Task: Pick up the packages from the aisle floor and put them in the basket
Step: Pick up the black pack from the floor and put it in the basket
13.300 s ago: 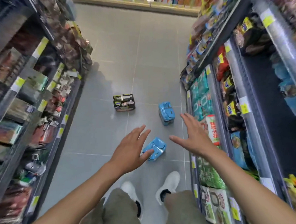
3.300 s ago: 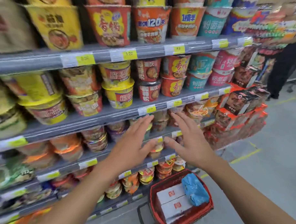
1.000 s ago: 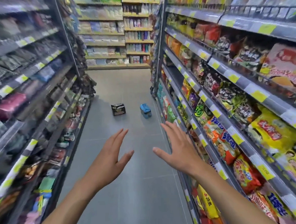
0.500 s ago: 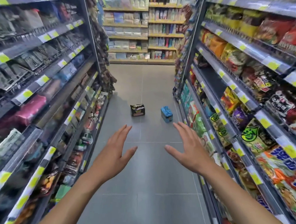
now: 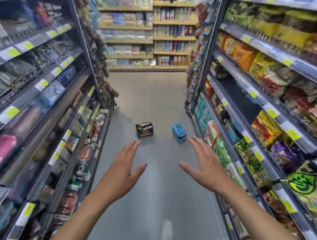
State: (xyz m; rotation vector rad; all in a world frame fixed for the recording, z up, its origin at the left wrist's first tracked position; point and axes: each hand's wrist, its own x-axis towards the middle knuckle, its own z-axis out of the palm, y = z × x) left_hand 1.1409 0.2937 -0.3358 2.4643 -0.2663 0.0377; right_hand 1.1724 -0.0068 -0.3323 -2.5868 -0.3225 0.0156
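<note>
Two packages lie on the grey aisle floor ahead of me. A black multipack (image 5: 144, 129) sits near the middle of the aisle. A blue multipack (image 5: 179, 133) stands to its right, close to the right-hand shelving. My left hand (image 5: 123, 167) and my right hand (image 5: 204, 165) are stretched out in front of me, fingers straight and spread, holding nothing. Both hands are well short of the packages. The basket is out of view.
Tall shelving (image 5: 46, 109) full of goods lines the left side, and shelving (image 5: 258, 107) with snack bags lines the right. Another shelf wall (image 5: 147, 35) closes the far end. My white shoe (image 5: 167, 232) shows at the bottom edge.
The two packages appear larger and lower in view than half a second ago, so I have come closer along the aisle. Both hands stay spread and empty.
</note>
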